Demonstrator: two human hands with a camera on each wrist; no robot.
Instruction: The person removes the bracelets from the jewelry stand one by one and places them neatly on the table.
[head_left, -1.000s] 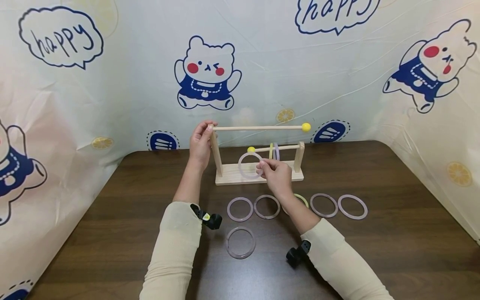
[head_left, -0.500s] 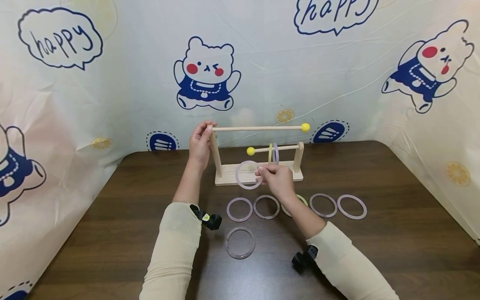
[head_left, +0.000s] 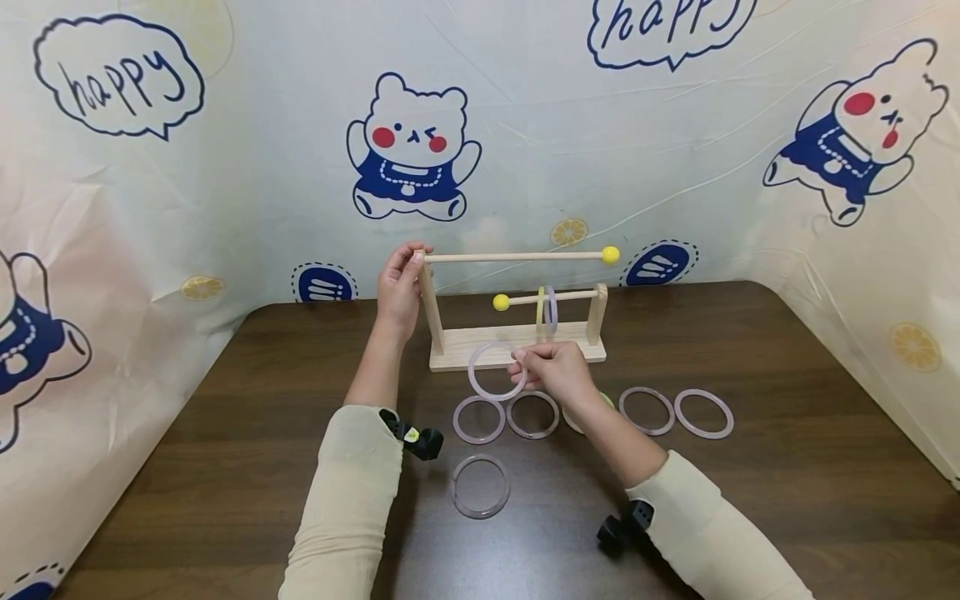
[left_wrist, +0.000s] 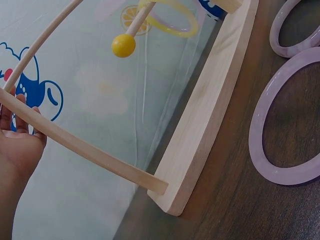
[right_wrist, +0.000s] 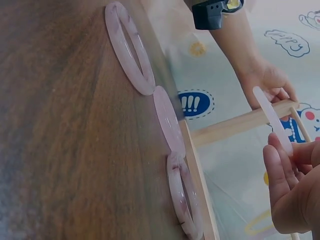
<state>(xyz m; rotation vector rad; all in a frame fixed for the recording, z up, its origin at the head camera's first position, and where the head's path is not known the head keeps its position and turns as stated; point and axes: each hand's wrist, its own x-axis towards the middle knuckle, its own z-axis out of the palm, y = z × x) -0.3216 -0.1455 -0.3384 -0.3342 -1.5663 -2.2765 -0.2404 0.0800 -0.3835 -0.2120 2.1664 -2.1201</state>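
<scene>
My left hand (head_left: 399,287) grips the top of the tall post of a two-armed wooden bangle stand (head_left: 448,358). Between the thumb and fingers of my right hand (head_left: 561,372) is a pale lilac bangle (right_wrist: 271,118), pinched at its right side. It is in front of the stand's base and overlaps the row of bangles in the head view. On the lower rod hang a yellow bangle (head_left: 540,310) and a lilac bangle (head_left: 553,312). The upper rod (head_left: 517,257) carries no bangle; a yellow ball (head_left: 611,255) caps its end.
Several bangles lie in a row before the stand, including a lilac one (head_left: 456,419) and one at the far right (head_left: 731,422). My right forearm partly covers a green bangle (head_left: 608,402). Another bangle (head_left: 454,486) lies nearer me on the brown table (head_left: 225,467).
My right hand has come down and toward me with the lilac bangle, from near the lower rod's ball end to below it. The left hand keeps its grip on the post.
</scene>
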